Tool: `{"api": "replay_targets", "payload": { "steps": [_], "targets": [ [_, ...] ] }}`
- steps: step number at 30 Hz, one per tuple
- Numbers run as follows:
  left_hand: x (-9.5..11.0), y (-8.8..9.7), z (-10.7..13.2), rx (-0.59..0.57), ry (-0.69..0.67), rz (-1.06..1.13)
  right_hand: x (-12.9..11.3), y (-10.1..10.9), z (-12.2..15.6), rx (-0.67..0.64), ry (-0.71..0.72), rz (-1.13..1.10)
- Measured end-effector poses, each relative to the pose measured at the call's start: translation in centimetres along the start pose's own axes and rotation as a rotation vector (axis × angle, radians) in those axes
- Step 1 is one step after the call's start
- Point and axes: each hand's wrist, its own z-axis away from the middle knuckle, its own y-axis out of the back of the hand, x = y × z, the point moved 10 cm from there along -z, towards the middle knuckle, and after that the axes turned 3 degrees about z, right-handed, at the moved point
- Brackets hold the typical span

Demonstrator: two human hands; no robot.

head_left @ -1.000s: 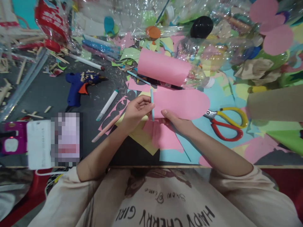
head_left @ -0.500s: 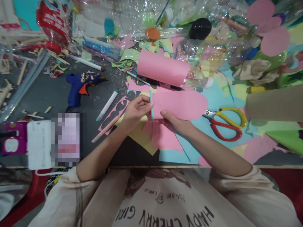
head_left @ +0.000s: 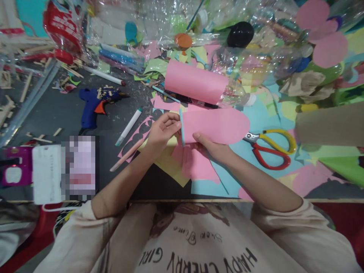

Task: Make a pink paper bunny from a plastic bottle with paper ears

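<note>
A pink paper piece (head_left: 218,125), rounded at its right end, is held above the table. Along its straight left end runs a narrow light-blue paper strip (head_left: 182,129). My right hand (head_left: 212,147) grips the lower edge of the pink piece, thumb on top and fingers hidden underneath. At the left end, my left hand (head_left: 163,134) is closed, its curled fingers and thumb pinched together against the strip's edge; the fingertips are partly hidden. Just behind lies a clear plastic bottle (head_left: 237,94) wrapped in a pink paper sleeve (head_left: 196,79).
Yellow-and-red-handled scissors (head_left: 273,148) lie to the right. On the left are a blue glue gun (head_left: 91,104), a white marker (head_left: 129,127), a peach-coloured pen (head_left: 127,154) and a phone (head_left: 82,167). Paper scraps and plastic bottles crowd the back. The table's front edge (head_left: 182,200) is near my body.
My left thumb has slid slightly left, off the face of the blue strip. The right hand and the pink piece have hardly moved.
</note>
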Motion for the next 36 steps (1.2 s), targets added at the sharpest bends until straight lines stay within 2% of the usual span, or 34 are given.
{"api": "replay_targets", "payload": {
  "steps": [5, 11, 19, 23, 27, 33, 36],
  "targets": [
    [0.0, 0.0, 0.0, 0.010, 0.022, -0.033, -0.4, -0.1, 0.0, -0.018, -0.011, 0.068],
    [0.0, 0.1, 0.0, 0.020, 0.018, -0.054, -1.3, -0.3, 0.2, -0.023, 0.005, 0.042],
    [0.3, -1.2, 0.1, -0.099, 0.039, -0.154, -1.5, 0.1, 0.3, -0.020, -0.023, 0.129],
    [0.2, -1.4, 0.2, -0.095, 0.068, -0.122, -1.6, 0.1, 0.2, -0.014, -0.020, 0.115],
    [0.3, -1.5, 0.2, -0.116, 0.036, -0.160, -1.5, -0.1, 0.3, -0.026, -0.038, 0.131],
    [0.6, -1.5, 0.5, -0.133, -0.062, -0.364, -1.2, 0.2, 0.2, -0.026, -0.037, 0.147],
    [1.0, -1.6, 0.6, -0.125, -0.086, -0.361, -1.1, -0.3, 0.0, -0.086, -0.005, 0.128]
  ]
}}
